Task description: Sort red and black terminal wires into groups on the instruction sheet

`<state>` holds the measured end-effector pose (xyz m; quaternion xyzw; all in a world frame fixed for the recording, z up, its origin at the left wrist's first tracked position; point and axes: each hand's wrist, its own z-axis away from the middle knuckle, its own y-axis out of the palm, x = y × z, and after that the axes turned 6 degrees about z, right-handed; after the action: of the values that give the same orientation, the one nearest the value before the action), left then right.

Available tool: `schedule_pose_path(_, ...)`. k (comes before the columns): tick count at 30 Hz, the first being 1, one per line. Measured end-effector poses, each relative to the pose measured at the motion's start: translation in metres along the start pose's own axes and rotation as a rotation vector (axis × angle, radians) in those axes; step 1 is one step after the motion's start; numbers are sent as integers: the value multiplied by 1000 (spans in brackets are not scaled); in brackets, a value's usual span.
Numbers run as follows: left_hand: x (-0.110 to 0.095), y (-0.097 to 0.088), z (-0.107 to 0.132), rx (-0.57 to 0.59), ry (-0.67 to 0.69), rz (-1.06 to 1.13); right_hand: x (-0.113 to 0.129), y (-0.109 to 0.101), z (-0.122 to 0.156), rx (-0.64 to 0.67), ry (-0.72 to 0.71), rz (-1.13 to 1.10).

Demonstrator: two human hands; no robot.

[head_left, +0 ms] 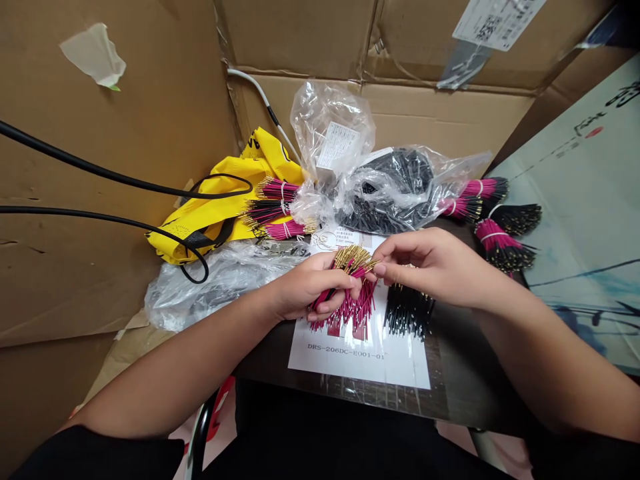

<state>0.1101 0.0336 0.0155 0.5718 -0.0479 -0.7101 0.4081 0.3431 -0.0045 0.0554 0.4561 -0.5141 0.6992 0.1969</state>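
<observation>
My left hand [305,290] is closed round a loose bunch of short pink wires with gold tips [350,293], held above a white printed sheet [360,353]. My right hand [430,263] pinches at the gold tips of that bunch with thumb and forefinger. Under my right hand lies a pile of short black wires [407,310] on the sheet. The sheet rests on a small dark table [450,393].
Tied pink wire bundles lie at the back left [275,210] and back right [493,233]. A clear bag of black wires [395,190], a yellow bag [225,207], another clear bag [220,280], black cables [100,173] and cardboard boxes [125,133] surround the table.
</observation>
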Motion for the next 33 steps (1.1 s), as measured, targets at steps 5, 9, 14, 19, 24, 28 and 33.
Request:
schedule_pose_path(5,0,-3,-1,6,-27,1,3,8,-1,-114,-14,102)
schedule_pose_path(9,2,-5,-1,34,-22,37,3,14,-3,-158,-10,6)
schedule_pose_path(14,3,-5,-1,-6,-2,45,-2,8,-3,-110,-21,-62)
schedule_pose_path(19,3,-5,-2,-33,-4,35,-2,3,-3,-61,-15,-25)
schedule_pose_path(24,4,-5,-1,-14,-22,12,-1,8,-3,-58,53,66)
schedule_pose_path(28,4,-4,-1,4,-36,14,0,15,-5,-98,59,117)
schedule_pose_path(33,3,-3,0,-10,-26,20,1,15,-6,-172,-35,127)
